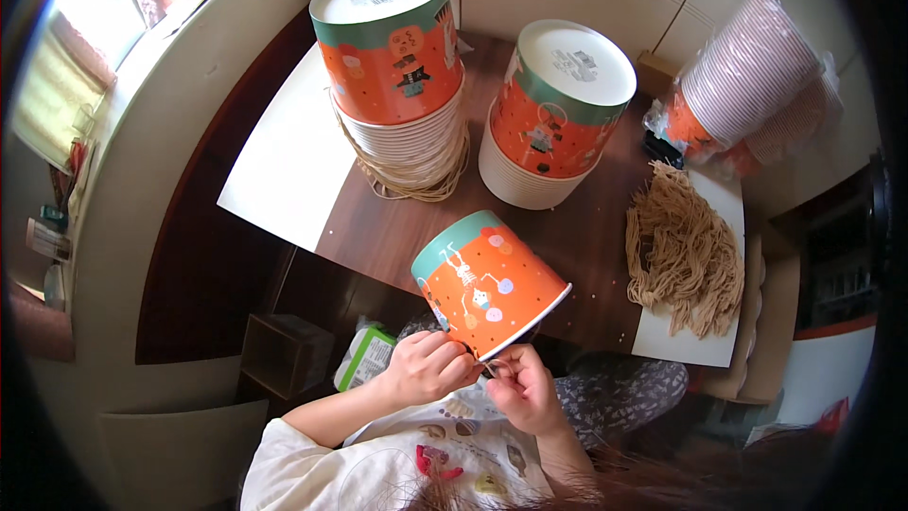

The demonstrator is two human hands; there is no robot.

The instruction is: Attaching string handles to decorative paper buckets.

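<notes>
An orange paper bucket [492,289] with a green band and a skeleton drawing is tilted before me, its white rim toward me. My left hand [430,366] is closed at the lower left of that rim; its fingertips are partly hidden. Close beside it, my right hand [526,391] pinches a thin tan cord [496,368] at the rim, where a small loop shows. The bucket's far side rests near the table's front edge; whether it touches the table I cannot tell.
Upside-down bucket stacks stand on the brown table [378,244]: one [390,66] draped with cords, another [558,123] to its right. Tan cords [686,255] lie heaped on a white board at right. Behind them lean plastic-wrapped buckets [747,66]. A cardboard box [284,357] sits lower left.
</notes>
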